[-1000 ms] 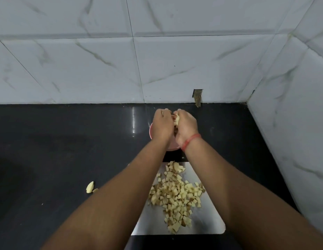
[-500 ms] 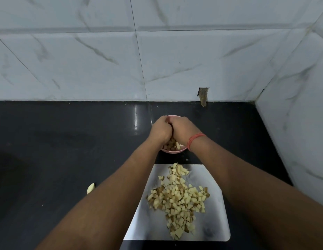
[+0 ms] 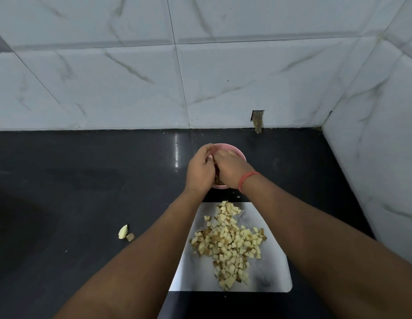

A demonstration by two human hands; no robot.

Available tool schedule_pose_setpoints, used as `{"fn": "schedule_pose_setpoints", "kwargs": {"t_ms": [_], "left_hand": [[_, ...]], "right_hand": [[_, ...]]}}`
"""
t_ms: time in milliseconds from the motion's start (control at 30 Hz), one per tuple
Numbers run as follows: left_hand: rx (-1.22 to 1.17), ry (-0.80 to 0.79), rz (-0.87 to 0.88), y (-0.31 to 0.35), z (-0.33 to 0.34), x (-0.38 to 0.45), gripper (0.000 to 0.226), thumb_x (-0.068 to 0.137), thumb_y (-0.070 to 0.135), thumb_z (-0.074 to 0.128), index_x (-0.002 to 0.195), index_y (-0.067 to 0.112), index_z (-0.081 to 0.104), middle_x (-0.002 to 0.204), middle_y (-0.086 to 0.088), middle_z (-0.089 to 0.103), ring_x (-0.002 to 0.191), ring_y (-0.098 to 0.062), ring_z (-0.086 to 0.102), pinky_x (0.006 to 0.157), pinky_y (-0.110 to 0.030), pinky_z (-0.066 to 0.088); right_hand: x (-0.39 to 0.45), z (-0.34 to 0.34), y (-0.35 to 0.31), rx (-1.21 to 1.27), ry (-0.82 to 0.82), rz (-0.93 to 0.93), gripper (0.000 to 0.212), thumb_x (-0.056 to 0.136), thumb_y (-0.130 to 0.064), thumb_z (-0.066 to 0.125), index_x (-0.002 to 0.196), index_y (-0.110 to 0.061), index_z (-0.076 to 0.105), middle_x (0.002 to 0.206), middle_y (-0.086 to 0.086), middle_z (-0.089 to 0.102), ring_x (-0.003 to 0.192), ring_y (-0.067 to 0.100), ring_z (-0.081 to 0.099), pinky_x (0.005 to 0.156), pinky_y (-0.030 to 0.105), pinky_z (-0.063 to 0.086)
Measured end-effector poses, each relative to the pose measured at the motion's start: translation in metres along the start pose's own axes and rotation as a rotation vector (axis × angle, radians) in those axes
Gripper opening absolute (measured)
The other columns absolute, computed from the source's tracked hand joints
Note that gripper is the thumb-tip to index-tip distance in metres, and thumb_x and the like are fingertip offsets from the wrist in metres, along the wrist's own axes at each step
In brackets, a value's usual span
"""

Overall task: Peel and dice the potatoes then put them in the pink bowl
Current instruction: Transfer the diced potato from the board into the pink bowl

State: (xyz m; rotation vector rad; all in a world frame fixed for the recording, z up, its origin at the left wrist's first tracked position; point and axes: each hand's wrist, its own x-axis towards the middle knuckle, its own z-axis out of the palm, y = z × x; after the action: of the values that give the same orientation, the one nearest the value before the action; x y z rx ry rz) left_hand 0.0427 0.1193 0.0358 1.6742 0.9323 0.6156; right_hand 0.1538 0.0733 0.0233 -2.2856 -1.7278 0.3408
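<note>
The pink bowl (image 3: 230, 148) stands on the black counter beyond the board, mostly covered by my hands. My left hand (image 3: 200, 168) hovers over the bowl's left side with fingers loosely curled. Beside it, my right hand (image 3: 231, 166) lies over the bowl with fingers stretched down into it, and the two hands touch. A few potato dice show in the bowl below them. A pile of diced potato (image 3: 228, 244) lies on the steel cutting board (image 3: 269, 272) between my forearms.
A potato scrap (image 3: 122, 231) and a small brown piece lie on the black counter (image 3: 85, 180) to the left. Tiled walls close the back and the right side. A small notch (image 3: 257, 118) marks the back wall's base.
My cupped hands, which held diced potato above the bowl, have dropped lower onto it and loosened. The right fingers have straightened.
</note>
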Motion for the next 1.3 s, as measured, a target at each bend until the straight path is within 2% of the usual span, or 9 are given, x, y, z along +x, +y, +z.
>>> {"fn": "schedule_pose_setpoints", "kwargs": {"t_ms": [100, 233, 333, 500, 667, 833, 933, 1067, 1300], "left_hand": [[0.186, 0.01, 0.271, -0.006, -0.009, -0.022, 0.034, 0.104, 0.018, 0.044, 0.136, 0.026, 0.056, 0.122, 0.02, 0.062, 0.114, 0.003, 0.057, 0.099, -0.018, 0.046], [0.414, 0.019, 0.505, -0.037, -0.016, -0.064, 0.036, 0.102, 0.031, 0.05, 0.134, 0.014, 0.055, 0.134, 0.002, 0.056, 0.126, -0.012, 0.048, 0.108, -0.034, 0.039], [0.55, -0.06, 0.605, -0.068, -0.017, -0.1, 0.053, 0.098, 0.05, 0.045, 0.132, 0.011, 0.056, 0.135, -0.003, 0.051, 0.129, -0.017, 0.045, 0.117, -0.049, 0.028], [0.709, -0.228, 0.752, -0.097, -0.007, -0.146, 0.085, 0.084, 0.076, 0.051, 0.139, 0.011, 0.049, 0.145, -0.009, 0.042, 0.141, -0.027, 0.036, 0.119, -0.064, 0.015], [0.848, -0.339, 0.693, -0.106, -0.007, -0.157, 0.104, 0.077, 0.088, 0.05, 0.15, 0.015, 0.038, 0.162, -0.011, 0.023, 0.153, -0.029, 0.013, 0.117, -0.066, 0.014], [0.917, -0.397, 0.69, -0.106, -0.01, -0.164, 0.113, 0.073, 0.091, 0.05, 0.158, 0.02, 0.025, 0.168, -0.011, 0.003, 0.155, -0.031, -0.001, 0.117, -0.068, 0.012], [1.004, -0.426, 0.67, -0.107, -0.01, -0.165, 0.116, 0.071, 0.095, 0.044, 0.159, 0.022, 0.022, 0.168, -0.01, -0.003, 0.155, -0.032, -0.006, 0.118, -0.067, 0.008], [1.039, -0.436, 0.548, -0.111, -0.01, -0.161, 0.112, 0.078, 0.091, 0.038, 0.161, 0.022, 0.009, 0.168, -0.007, -0.012, 0.153, -0.029, -0.016, 0.12, -0.063, 0.006], [0.946, -0.405, 0.519, -0.115, -0.005, -0.152, 0.094, 0.089, 0.074, 0.045, 0.16, 0.02, 0.014, 0.168, -0.006, 0.009, 0.154, -0.024, 0.007, 0.123, -0.049, 0.015]], "right_hand": [[-0.017, -0.005, -0.007, 0.078, 0.194, -0.045, 0.038, 0.089, -0.017, 0.056, 0.127, -0.02, 0.054, 0.12, -0.007, 0.057, 0.108, 0.011, 0.053, 0.095, 0.026, 0.046], [-0.079, 0.004, -0.013, 0.162, 0.433, -0.149, 0.014, 0.097, -0.015, 0.048, 0.101, -0.014, 0.062, 0.103, -0.004, 0.057, 0.099, 0.012, 0.049, 0.089, 0.024, 0.04], [-0.118, 0.033, -0.005, 0.181, 0.344, -0.182, 0.015, 0.097, -0.019, 0.048, 0.102, -0.013, 0.061, 0.103, -0.004, 0.056, 0.099, 0.012, 0.049, 0.088, 0.027, 0.044], [-0.12, 0.063, 0.01, 0.123, 0.071, -0.084, 0.053, 0.093, -0.034, 0.035, 0.14, -0.013, 0.048, 0.149, 0.001, 0.039, 0.139, 0.015, 0.032, 0.114, 0.034, 0.032], [-0.128, 0.067, 0.013, 0.078, -0.038, -0.149, 0.046, 0.102, -0.025, 0.039, 0.147, -0.015, 0.039, 0.155, 0.001, 0.032, 0.143, 0.011, 0.025, 0.113, 0.015, 0.009], [-0.141, 0.065, 0.021, 0.143, -0.073, -0.198, 0.052, 0.097, -0.038, 0.037, 0.145, -0.018, 0.042, 0.149, -0.003, 0.039, 0.139, 0.01, 0.033, 0.116, 0.03, 0.027], [-0.15, 0.059, 0.027, 0.065, -0.115, -0.276, 0.062, 0.093, -0.045, 0.05, 0.148, -0.021, 0.036, 0.154, -0.005, 0.03, 0.143, 0.01, 0.022, 0.119, 0.023, 0.015], [-0.16, 0.061, 0.025, -0.06, -0.171, -0.265, 0.087, 0.083, -0.076, 0.039, 0.153, -0.026, 0.023, 0.161, -0.007, 0.011, 0.148, 0.013, 0.004, 0.121, 0.03, 0.004], [-0.165, 0.079, 0.009, -0.045, 0.034, -0.23, 0.069, 0.08, -0.059, 0.051, 0.139, -0.023, 0.048, 0.144, -0.005, 0.039, 0.135, 0.013, 0.032, 0.116, 0.029, 0.024]]}}
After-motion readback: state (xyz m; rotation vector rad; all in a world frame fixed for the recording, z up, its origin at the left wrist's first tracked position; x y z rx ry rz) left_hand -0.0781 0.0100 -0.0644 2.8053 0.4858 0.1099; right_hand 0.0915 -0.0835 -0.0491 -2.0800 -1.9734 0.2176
